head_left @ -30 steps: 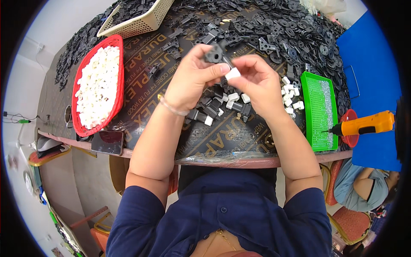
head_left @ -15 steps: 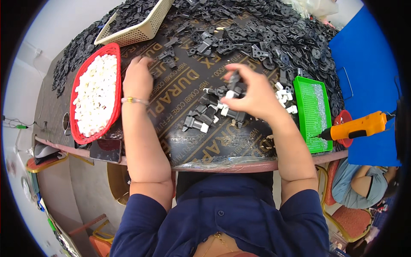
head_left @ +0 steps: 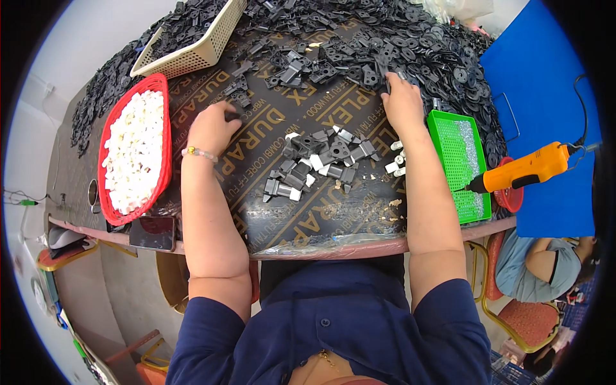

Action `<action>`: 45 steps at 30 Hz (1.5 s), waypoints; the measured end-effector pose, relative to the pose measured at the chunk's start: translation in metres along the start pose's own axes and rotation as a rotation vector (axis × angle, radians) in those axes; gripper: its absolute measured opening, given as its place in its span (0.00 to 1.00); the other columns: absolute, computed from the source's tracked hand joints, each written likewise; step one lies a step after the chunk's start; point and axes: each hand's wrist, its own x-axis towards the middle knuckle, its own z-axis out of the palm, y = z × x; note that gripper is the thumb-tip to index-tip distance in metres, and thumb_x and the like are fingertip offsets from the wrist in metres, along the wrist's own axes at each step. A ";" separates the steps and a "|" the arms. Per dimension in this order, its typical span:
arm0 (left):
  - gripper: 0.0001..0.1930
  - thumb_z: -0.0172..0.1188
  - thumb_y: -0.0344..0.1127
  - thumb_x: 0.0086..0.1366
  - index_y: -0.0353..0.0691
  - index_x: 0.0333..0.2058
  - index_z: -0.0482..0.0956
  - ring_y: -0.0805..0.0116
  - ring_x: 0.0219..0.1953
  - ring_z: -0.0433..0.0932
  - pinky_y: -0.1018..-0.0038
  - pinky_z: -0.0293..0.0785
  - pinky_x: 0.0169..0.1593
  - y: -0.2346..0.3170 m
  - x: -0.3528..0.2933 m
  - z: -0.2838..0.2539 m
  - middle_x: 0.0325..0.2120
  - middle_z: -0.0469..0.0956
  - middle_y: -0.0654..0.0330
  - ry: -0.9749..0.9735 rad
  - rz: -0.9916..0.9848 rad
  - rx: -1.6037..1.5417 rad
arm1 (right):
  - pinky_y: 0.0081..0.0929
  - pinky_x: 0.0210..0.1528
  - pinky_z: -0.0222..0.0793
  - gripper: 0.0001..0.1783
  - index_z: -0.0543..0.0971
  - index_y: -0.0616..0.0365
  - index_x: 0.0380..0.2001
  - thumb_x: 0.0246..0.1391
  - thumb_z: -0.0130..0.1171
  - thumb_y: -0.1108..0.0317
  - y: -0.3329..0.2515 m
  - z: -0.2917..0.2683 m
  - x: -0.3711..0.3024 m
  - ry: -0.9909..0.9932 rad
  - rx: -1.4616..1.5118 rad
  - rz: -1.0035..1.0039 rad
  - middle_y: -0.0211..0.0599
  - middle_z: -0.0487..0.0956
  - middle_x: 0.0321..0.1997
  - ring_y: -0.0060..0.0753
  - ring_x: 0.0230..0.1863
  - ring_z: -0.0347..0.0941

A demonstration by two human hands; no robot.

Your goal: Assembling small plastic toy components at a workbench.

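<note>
Black plastic parts fill the far half of our table [head_left: 333,218]. Our left hand [head_left: 212,128] lies knuckles-up, forearm stretched forward, fingers [head_left: 226,114] curled together onto a small black part [head_left: 232,117] near the red basket [head_left: 163,173] of white pieces. Our right hand [head_left: 403,102] reaches farther, arm nearly straight, fingertips pressed into the edge of the black heap [head_left: 385,38]; whether they pinch anything we cannot tell. Between our forearms lies one cluster of assembled black-and-white pieces [head_left: 317,163]. We count one red basket, one cream basket [head_left: 192,45], one green tray [head_left: 459,160] and one orange screwdriver [head_left: 523,170].
</note>
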 end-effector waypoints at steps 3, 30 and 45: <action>0.16 0.63 0.30 0.62 0.33 0.48 0.76 0.67 0.42 0.83 0.72 0.78 0.44 0.025 0.001 0.011 0.36 0.82 0.52 -0.015 0.012 -0.870 | 0.44 0.54 0.70 0.19 0.74 0.59 0.51 0.55 0.60 0.70 -0.002 -0.012 0.004 -0.105 0.056 0.058 0.51 0.80 0.48 0.55 0.51 0.76; 0.19 0.55 0.30 0.71 0.36 0.58 0.68 0.59 0.47 0.82 0.66 0.79 0.52 0.110 -0.053 0.022 0.44 0.80 0.51 -0.416 0.136 -1.705 | 0.34 0.47 0.77 0.05 0.78 0.62 0.32 0.49 0.60 0.76 -0.051 -0.066 -0.012 0.371 0.494 -0.164 0.49 0.79 0.54 0.45 0.44 0.81; 0.16 0.54 0.27 0.71 0.38 0.56 0.70 0.61 0.48 0.82 0.62 0.81 0.53 0.110 -0.050 0.027 0.46 0.80 0.53 -0.477 0.110 -1.924 | 0.35 0.63 0.65 0.27 0.78 0.57 0.47 0.41 0.74 0.72 -0.085 -0.101 -0.045 -0.084 1.107 -0.336 0.42 0.75 0.58 0.37 0.60 0.72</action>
